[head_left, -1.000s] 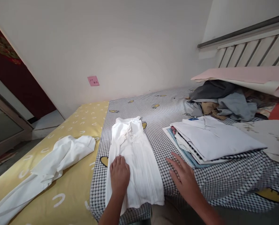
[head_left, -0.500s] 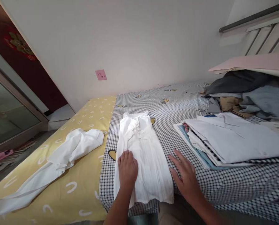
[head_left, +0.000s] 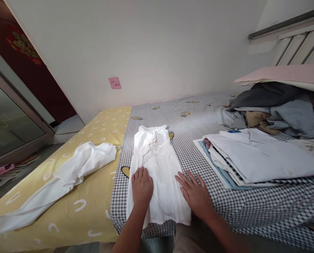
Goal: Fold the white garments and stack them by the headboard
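Observation:
A long, narrowly folded white ruffled garment (head_left: 163,182) lies lengthwise on the checked bedspread, its neck end toward the wall and its hem at the bed's near edge. My left hand (head_left: 142,186) rests on the garment's left side, fingers curled close together on the cloth; their tips are partly hidden. On the right edge of the garment, my right hand (head_left: 195,191) lies with fingers spread, the fingertips touching the fabric. To the left, another white garment (head_left: 80,172) is loosely crumpled on the yellow sheet (head_left: 93,211).
A stack of folded clothes topped by a white shirt (head_left: 267,154) sits on the checked bedspread (head_left: 206,123) at right. Behind it are heaped dark and grey clothes (head_left: 275,95) under a pink item (head_left: 283,73). A white wall (head_left: 172,49) with a pink note (head_left: 115,83) borders the bed.
My right hand has moved left from the bedspread beside the garment onto its right edge. The garment's lower right side has shifted slightly left. My left hand stays in place.

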Available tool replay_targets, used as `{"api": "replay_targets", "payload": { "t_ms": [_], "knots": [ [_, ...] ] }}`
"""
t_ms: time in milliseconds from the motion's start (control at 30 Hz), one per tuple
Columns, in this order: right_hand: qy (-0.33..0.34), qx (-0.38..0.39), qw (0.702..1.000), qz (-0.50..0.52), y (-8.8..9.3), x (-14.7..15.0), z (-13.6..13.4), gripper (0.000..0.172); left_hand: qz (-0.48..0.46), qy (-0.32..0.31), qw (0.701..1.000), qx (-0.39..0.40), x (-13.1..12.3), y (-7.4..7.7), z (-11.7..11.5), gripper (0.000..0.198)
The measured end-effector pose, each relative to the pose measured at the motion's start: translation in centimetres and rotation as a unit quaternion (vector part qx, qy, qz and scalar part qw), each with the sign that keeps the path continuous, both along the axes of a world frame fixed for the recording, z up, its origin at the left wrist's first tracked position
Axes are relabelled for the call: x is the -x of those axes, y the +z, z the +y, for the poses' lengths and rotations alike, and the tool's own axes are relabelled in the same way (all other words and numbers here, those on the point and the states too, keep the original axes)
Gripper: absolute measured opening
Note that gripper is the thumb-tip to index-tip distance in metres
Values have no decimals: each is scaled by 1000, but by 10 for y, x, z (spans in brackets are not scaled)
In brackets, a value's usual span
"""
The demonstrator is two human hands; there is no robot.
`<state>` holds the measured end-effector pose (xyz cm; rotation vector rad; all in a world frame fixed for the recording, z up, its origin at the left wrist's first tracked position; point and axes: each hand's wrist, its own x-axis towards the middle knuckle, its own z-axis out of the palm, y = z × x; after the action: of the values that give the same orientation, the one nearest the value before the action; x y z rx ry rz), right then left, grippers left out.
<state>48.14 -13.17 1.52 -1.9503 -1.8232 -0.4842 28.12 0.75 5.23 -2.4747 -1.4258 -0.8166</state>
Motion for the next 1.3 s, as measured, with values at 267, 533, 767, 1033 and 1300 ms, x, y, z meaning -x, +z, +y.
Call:
{"api": "replay_targets", "payload": {
  "t_ms": [267, 533, 767, 1033, 1300],
  "knots": [
    [-7, -12, 1000, -1, 1, 2, 0, 44, 3, 5, 1000, 0, 1, -3, 0, 35],
    [-56, -83, 995, 4, -17, 12, -6, 42, -7, 10, 1000, 2, 1, -7, -2, 35],
    [-86, -129, 987, 31, -44, 31, -24, 51, -33, 13, 999, 11, 0, -14, -6, 38],
    [-93, -106, 990, 8, -43, 30, -28, 52, -49, 14, 998, 33, 0, -19, -11, 43],
    [-99, -93, 991, 2, -43, 38, -35, 52, -61, -12, 998, 28, 12, -23, -35, 46]
  ]
}}
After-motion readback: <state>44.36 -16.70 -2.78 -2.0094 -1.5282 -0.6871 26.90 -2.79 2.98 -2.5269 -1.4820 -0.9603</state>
